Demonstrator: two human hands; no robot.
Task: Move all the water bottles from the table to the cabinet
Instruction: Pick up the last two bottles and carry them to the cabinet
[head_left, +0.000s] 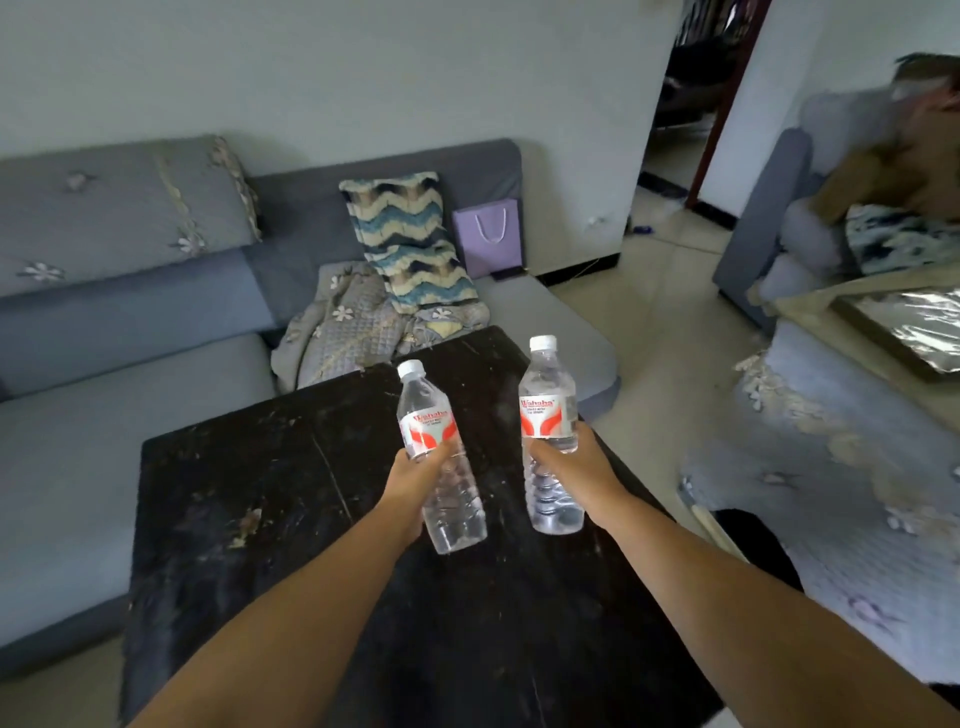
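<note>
Our left hand (415, 488) grips one water bottle (439, 457), our right hand (571, 467) another (548, 441), both lifted over the table (234, 493) near its far edge. No cabinet in view; carrying remains.

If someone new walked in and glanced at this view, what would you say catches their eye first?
Two clear water bottles with white caps and red labels, held up over the black table: the left bottle gripped by the left hand, the right bottle by the right hand. Behind the table, a wavy blue-and-cream pillow leans on the grey sofa beside a purple gift bag.
</note>
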